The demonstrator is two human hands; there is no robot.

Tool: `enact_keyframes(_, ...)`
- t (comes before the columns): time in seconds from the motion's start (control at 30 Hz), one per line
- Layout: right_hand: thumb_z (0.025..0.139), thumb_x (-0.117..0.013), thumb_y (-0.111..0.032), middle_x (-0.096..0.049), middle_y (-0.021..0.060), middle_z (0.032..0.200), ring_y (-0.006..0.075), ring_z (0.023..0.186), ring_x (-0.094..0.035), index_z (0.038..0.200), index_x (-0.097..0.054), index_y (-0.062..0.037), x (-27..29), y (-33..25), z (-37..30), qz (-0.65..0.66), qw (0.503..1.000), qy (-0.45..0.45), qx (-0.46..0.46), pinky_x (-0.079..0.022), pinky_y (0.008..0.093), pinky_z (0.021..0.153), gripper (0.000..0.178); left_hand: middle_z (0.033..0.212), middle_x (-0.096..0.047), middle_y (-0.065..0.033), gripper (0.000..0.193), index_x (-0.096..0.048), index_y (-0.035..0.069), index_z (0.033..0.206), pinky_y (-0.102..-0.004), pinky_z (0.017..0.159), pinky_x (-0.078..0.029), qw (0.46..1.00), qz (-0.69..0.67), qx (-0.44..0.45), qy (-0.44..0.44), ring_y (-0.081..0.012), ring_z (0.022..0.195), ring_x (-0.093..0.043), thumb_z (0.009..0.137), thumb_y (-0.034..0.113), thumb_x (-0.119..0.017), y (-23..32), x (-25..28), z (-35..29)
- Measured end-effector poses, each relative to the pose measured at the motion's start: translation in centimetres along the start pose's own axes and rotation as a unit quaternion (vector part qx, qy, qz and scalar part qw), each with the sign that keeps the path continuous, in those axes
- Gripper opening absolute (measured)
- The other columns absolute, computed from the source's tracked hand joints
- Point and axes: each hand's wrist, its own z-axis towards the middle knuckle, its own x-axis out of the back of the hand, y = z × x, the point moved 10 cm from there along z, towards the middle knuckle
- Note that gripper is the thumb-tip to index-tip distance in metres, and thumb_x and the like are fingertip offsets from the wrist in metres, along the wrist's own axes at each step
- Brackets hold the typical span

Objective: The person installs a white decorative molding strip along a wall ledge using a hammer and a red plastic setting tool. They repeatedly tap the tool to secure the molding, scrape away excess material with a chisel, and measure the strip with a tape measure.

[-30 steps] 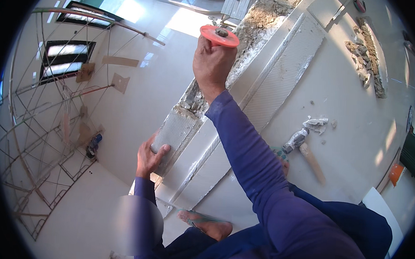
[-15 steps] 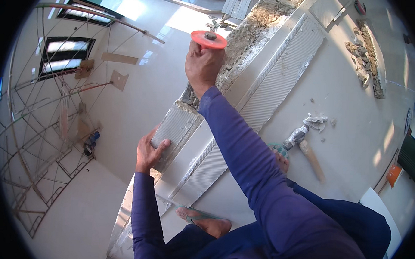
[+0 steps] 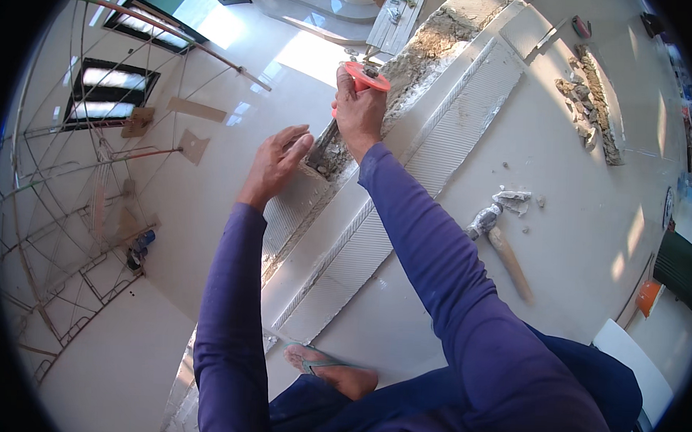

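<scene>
In my right hand (image 3: 358, 118) I grip a chisel with a round red hand guard (image 3: 371, 78), the fingers wrapped just under the guard. Its dark shaft slants down to the broken mortar (image 3: 331, 160) on top of a long ledge. Beside it, my left hand (image 3: 274, 163) hovers with fingers apart and holds nothing. Below that hand a grey ribbed tile (image 3: 291, 206) lies on the ledge, partly covered by my wrist and sleeve. On the floor to the right rests a hammer with a wooden handle (image 3: 511, 263).
Ribbed tile strips (image 3: 474, 106) run along the ledge's near side. Mortar rubble (image 3: 579, 103) lies at far right, with a white fragment (image 3: 513, 201) by the hammer. Metal scaffolding (image 3: 94, 159) stands left. My sandalled foot (image 3: 331, 370) is close to the ledge; a wooden bench (image 3: 398, 21) stands beyond.
My left hand has let go of the ribbed tile and moved up and right toward the chisel. My right hand, still on the chisel, has shifted slightly right and the guard has tilted.
</scene>
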Motion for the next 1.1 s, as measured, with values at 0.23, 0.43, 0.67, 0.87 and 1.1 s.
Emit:
enact_keyframes(0.23, 0.1, -0.071, -0.028, -0.064, 0.01, 0.084, 0.019, 0.076, -0.065, 0.105, -0.059, 0.0024, -1.8, -2.2, -0.8, 0.016, 0.989, -0.066, -0.131, -0.054, 0.0357, 0.062, 0.034, 0.114, -0.071, -0.026, 0.032, -0.068, -0.003, 0.115, -0.0484, 0.091, -0.052, 0.994, 0.081, -0.056, 0.053, -0.042, 0.108, -0.067, 0.098, 0.024, -0.067, 2.7, -3.5, 2.8)
enact_keyframes(0.43, 0.093, -0.077, -0.045, -0.068, 0.0155, 0.087, 0.0277, 0.083, -0.07, 0.102, -0.064, 0.0039, -2.0, -2.9, 0.1, -0.169, 0.957, -0.216, -0.098, -0.058, 0.0416, 0.078, 0.052, 0.099, -0.071, -0.0288, 0.025, -0.067, -0.003, 0.108, -0.0534, 0.087, -0.051, 0.997, 0.039, -0.023, 0.06, -0.0471, 0.096, -0.067, 0.1, 0.019, -0.062, 1.8, -4.8, 3.6)
enact_keyframes(0.67, 0.093, -0.073, -0.04, -0.071, 0.0253, 0.086, 0.0438, 0.089, -0.071, 0.096, -0.063, 0.0033, 9.9, -18.5, -8.4, -0.539, 0.512, -0.648, 0.17, -0.057, 0.0511, 0.082, 0.045, 0.077, -0.07, -0.0161, 0.024, -0.066, -0.003, 0.103, -0.0438, 0.073, -0.054, 0.992, 0.071, -0.02, 0.1, -0.03, 0.072, -0.071, 0.104, 0.018, -0.056, -1.7, -2.6, 3.6)
enact_keyframes(0.87, 0.093, -0.071, -0.054, -0.072, 0.0291, 0.098, 0.0458, 0.096, -0.072, 0.106, -0.065, 0.0072, 34.0, -11.7, -7.9, -0.693, 0.483, -0.531, -0.068, -0.057, 0.0516, 0.083, 0.063, 0.098, -0.07, -0.0264, 0.029, -0.065, -0.002, 0.102, -0.0543, 0.084, -0.05, 0.997, 0.022, 0.002, 0.069, -0.0456, 0.094, -0.067, 0.103, 0.026, -0.06, 0.7, -4.5, 4.2)
enact_keyframes(1.1, 0.092, -0.075, -0.035, -0.066, 0.0231, 0.092, 0.0472, 0.09, -0.065, 0.106, -0.057, 0.0031, 35.5, -6.1, -14.2, -0.502, 0.798, -0.332, 0.017, -0.052, 0.053, 0.086, 0.045, 0.084, -0.068, -0.021, 0.026, -0.063, -0.002, 0.101, -0.0508, 0.078, -0.049, 0.998, 0.02, 0.037, 0.053, -0.0404, 0.083, -0.067, 0.104, 0.023, -0.058, 0.4, -4.2, 3.2)
